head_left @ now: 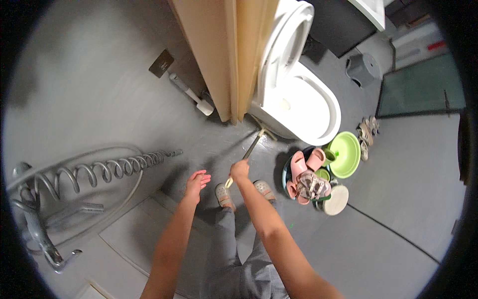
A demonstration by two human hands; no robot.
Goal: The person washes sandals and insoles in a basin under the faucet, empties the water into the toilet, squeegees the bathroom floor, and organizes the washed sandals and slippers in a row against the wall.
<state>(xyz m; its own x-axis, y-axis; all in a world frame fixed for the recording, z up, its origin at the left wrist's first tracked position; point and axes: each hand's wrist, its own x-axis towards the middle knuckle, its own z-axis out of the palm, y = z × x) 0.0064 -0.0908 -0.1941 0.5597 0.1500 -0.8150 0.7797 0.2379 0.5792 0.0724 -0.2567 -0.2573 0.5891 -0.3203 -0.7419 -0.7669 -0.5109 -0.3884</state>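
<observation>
My right hand [239,170] is closed around the handle of a long-handled cleaning tool [253,146]. Its pale crosswise head [267,132] rests on the floor by the base of the white toilet [329,107]; brush or squeegee, I cannot tell. The handle's pale end pokes out below my fist. My left hand [197,183] hovers to the left of it, fingers stretched out, holding nothing. The toilet's lid and seat are raised.
A coiled grey hose [104,169] hangs at left. A white-handled brush [191,94] is on the wall beside a tan panel [219,55]. Pink slippers [298,167] fill a basin at right, near a green basin [348,154], a round stool [336,200] and shoes [365,134].
</observation>
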